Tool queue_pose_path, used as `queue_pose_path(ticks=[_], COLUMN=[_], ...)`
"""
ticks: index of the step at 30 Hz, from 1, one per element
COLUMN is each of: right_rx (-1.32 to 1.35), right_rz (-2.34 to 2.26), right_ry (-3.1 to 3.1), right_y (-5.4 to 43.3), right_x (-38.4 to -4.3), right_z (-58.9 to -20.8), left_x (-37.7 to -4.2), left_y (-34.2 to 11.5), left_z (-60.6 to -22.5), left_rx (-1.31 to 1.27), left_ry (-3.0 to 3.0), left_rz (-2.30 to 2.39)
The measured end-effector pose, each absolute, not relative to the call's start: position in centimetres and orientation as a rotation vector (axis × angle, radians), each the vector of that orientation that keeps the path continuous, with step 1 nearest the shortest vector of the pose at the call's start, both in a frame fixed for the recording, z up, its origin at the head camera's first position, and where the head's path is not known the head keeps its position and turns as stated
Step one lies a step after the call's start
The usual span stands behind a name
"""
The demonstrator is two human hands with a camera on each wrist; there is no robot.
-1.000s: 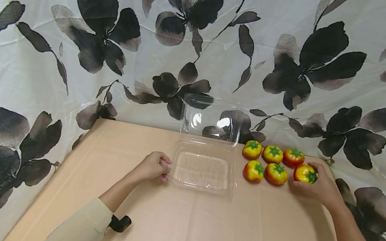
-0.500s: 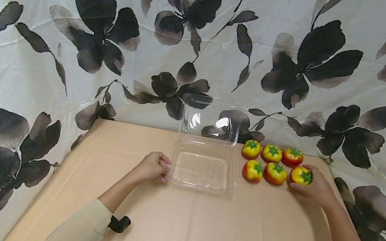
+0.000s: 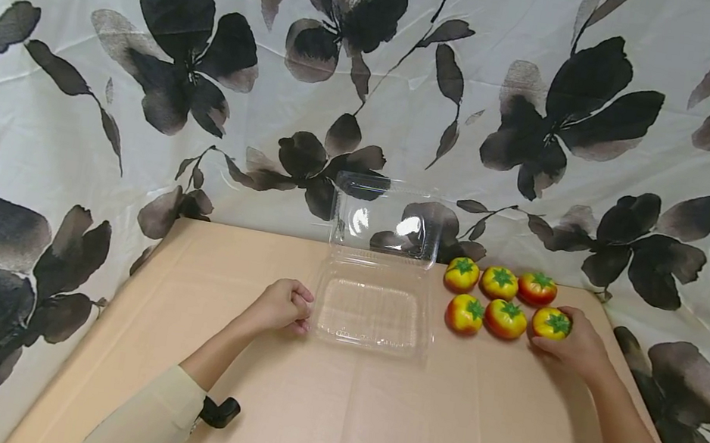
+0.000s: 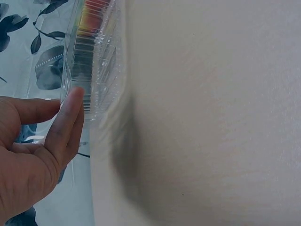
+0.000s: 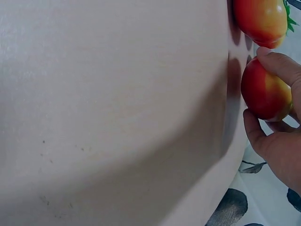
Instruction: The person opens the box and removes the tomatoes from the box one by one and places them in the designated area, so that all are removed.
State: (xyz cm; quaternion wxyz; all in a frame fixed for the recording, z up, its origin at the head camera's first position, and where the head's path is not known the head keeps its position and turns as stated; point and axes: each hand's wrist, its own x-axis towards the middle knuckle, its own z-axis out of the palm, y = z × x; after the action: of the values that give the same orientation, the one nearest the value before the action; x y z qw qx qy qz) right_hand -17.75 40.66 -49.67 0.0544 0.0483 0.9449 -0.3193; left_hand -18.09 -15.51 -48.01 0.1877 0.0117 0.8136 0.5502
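My right hand [image 3: 581, 345] holds a red-and-yellow toy tomato [image 3: 551, 323] with a green star-shaped top, at the right end of the front row. In the right wrist view, thumb and fingers curl round the tomato [image 5: 266, 92], close to its neighbour [image 5: 261, 19]. My left hand [image 3: 280, 305] is at the left side of a clear plastic clamshell container [image 3: 371, 346], whose lid [image 3: 388, 219] stands raised at the back. The left wrist view shows the thumb and fingers of the left hand [image 4: 42, 141] pinching the corner of the container's rim [image 4: 70, 70].
Several more tomatoes [image 3: 506, 319] sit in two rows right of the container, near the back edge of the light brown tabletop [image 3: 366, 422]. Behind the table hangs a white cloth [image 3: 456, 7] with dark flowers. A black wrist strap mount [image 3: 221, 412] juts from the left sleeve.
My right hand has moved the tomato slightly left, close to the others in the front row, and its green top has tipped more upright. My left hand has stayed at the container.
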Motion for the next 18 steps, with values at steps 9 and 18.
queue_pose_path(ticks=[9, 18], right_rx=[0.175, 0.179], right_rz=[-0.929, -0.913], right_ry=[2.847, 2.854], right_y=[40.39, 40.65], right_x=[-17.91, -18.01], right_z=[-49.6, -50.23], left_x=[-18.17, -18.23], left_y=[-15.49, -15.55], left_z=[-48.11, -48.01], left_rx=[0.029, 0.035], left_ry=[2.28, 2.273], left_rz=[1.561, 1.56])
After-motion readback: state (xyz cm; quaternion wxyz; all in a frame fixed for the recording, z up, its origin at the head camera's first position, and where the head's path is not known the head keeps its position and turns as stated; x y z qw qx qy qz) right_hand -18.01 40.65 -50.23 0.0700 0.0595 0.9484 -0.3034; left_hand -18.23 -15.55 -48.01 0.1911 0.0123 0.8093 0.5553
